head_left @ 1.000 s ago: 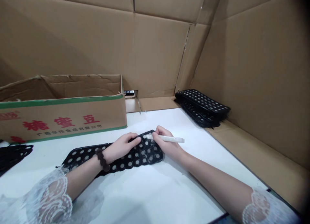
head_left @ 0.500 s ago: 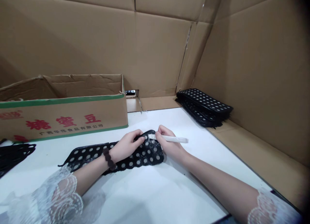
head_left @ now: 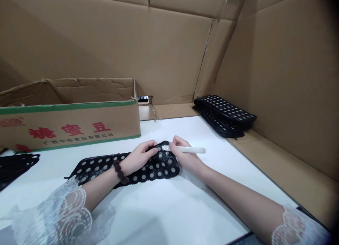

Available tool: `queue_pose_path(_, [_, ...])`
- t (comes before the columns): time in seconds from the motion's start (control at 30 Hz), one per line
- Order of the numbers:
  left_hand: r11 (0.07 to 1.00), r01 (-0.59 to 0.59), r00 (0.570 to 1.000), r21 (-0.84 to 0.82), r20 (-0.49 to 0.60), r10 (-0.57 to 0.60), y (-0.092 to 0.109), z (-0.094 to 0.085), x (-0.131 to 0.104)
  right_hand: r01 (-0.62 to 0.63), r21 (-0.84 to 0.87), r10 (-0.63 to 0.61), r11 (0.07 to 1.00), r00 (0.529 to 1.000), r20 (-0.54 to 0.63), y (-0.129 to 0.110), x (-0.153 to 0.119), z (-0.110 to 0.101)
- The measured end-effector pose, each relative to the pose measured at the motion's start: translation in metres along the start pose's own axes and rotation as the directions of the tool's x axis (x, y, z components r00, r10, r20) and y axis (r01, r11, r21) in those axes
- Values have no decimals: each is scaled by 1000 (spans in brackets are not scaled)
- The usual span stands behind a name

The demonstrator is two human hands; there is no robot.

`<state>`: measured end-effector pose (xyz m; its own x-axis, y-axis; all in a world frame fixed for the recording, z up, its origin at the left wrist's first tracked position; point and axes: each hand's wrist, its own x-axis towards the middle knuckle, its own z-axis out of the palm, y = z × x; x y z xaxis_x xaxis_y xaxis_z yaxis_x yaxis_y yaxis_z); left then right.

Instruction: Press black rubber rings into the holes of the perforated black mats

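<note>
A long black sheet with rows of pale round dots point(head_left: 161, 169) lies flat on the white table point(head_left: 148, 209). My left hand point(head_left: 141, 156), with a dark beaded band at its wrist, rests across the sheet; thumb and fingers pinch its far edge. Between the thumb and fingers of my right hand point(head_left: 184, 153) is a slim white pen-like tool point(head_left: 193, 150). Its tip meets the sheet's upper right part, close to my left thumb, while the other end points right. What the tip does there is too small to make out.
Behind on the left stands an open cardboard box point(head_left: 87, 121) with green edges and red lettering. A stack of similar dotted black sheets point(head_left: 225, 114) leans at the back right. Black strip-like pieces point(head_left: 17, 169) lie at the far left. Tall cardboard walls point(head_left: 172, 54) enclose the table.
The whole view has shifted slightly, so things sit a little higher in the picture. Both hands keep nearly the same hold and place on the sheet.
</note>
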<state>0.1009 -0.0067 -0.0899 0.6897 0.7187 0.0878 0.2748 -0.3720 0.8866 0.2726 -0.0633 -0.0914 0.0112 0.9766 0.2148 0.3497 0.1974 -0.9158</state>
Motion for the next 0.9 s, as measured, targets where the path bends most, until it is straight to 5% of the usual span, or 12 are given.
queue_pose_path(0.17, [999, -2, 1000, 37, -21, 3, -2, 2, 1, 33, -70, -32, 997, 999, 26, 3, 0, 1])
queue_pose_path(0.53, [903, -32, 974, 428, -191, 125, -1, 15, -4, 257, -326, -219, 910, 964, 150, 6, 3, 18])
queue_pose_path(0.77, [952, -55, 991, 302, -103, 90, -2, 10, -3, 229, -328, -220, 916, 973, 67, 6, 3, 15])
queue_pose_path(0.9, [954, 0, 991, 300, -125, 40, -5, 8, -4, 83, -159, -74, 984, 995, 62, 7, 8, 1])
